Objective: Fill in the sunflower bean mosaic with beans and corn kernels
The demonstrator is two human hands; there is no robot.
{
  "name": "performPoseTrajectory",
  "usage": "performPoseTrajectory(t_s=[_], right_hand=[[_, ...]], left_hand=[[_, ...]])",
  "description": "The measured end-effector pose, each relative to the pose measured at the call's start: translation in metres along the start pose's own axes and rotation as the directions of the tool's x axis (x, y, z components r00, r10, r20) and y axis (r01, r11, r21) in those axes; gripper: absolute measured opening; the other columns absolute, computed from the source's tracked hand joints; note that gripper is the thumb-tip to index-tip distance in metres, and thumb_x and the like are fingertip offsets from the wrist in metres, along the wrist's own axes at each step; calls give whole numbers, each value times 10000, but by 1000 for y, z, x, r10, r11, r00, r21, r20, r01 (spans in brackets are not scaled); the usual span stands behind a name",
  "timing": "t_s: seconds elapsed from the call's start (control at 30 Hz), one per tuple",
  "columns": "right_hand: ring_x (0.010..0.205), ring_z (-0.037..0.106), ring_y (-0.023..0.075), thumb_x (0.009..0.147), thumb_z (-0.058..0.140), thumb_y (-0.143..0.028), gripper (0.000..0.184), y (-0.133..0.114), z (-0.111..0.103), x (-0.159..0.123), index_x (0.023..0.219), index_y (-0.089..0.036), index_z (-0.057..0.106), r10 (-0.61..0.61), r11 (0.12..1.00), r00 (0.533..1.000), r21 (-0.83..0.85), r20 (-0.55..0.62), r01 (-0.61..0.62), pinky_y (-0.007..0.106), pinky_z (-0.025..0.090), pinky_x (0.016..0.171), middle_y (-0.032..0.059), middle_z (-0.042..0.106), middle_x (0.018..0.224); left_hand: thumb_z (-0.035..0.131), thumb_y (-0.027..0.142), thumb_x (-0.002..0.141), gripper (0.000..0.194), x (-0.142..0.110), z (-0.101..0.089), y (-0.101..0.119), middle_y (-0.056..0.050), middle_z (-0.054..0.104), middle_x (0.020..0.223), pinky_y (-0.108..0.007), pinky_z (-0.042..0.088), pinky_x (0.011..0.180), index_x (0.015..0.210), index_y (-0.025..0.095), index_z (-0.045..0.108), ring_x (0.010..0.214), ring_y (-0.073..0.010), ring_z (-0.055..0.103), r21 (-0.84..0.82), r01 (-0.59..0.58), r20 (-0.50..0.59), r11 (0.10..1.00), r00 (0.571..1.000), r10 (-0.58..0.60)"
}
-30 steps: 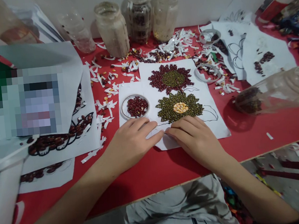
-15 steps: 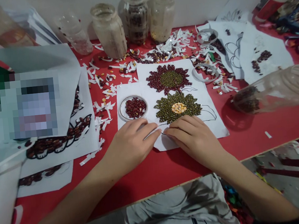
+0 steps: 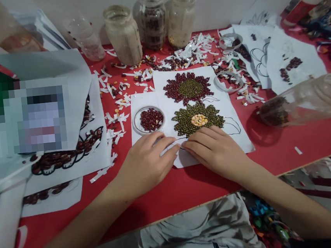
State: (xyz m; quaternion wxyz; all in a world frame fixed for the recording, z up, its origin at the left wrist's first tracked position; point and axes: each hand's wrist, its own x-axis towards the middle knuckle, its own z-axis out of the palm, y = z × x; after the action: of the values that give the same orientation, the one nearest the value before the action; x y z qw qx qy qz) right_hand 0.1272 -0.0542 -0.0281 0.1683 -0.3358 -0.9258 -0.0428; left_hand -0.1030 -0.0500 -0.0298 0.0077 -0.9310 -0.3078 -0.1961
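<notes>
A white sheet [image 3: 241, 142] on the red table carries a dark red bean flower [image 3: 176, 89] with a green centre. Below it is a green bean flower [image 3: 184, 122] with a yellow kernel centre; outlined leaves are unfilled. Over the sheet's lower left edge, my left hand [image 3: 153, 156] has its fingers drawn together, tips on the paper. Facing it, my right hand [image 3: 216, 150] rests below the green flower, fingers curled and pressed together. Anything in either set of fingertips is too small to make out. Just beyond my left hand lies a round lid [image 3: 135, 121] holding red beans [image 3: 150, 119].
Several jars [image 3: 123, 36] stand along the wall. Paper shreds [image 3: 199, 46] and loose beans litter the table. At right a clear jar [image 3: 306, 100] lies on its side. Bean-covered drawings [image 3: 99, 161] are stacked at left; more sheets [image 3: 308, 59] lie back right.
The whole view has shifted slightly. Both hands stay in nearly the same place on the sheet, and the beans look unchanged.
</notes>
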Motion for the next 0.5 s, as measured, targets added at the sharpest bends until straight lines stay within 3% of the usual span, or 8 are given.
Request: performPoseTrajectory(t_s=[0.33, 0.5], right_hand=[[790, 547, 207, 975, 544, -144, 160, 5, 1, 4, 921, -130, 694, -43, 997, 999, -61, 11, 43, 333, 384, 711, 72, 692, 849], [836, 576, 213, 1000, 492, -144, 202, 14, -7, 6, 1002, -109, 690, -148, 989, 987, -3, 55, 148, 336, 424, 744, 90, 717, 932]], left_hand=[[558, 176, 979, 159, 4, 0, 3, -51, 710, 1120, -404, 552, 857, 1067, 164, 691, 1052, -265, 583, 60, 10, 52, 998, 999, -13], [561, 169, 975, 161, 3, 2, 3, -49, 700, 1131, -397, 544, 853, 1075, 174, 687, 1040, -253, 574, 41, 20, 78, 999, 997, -23]])
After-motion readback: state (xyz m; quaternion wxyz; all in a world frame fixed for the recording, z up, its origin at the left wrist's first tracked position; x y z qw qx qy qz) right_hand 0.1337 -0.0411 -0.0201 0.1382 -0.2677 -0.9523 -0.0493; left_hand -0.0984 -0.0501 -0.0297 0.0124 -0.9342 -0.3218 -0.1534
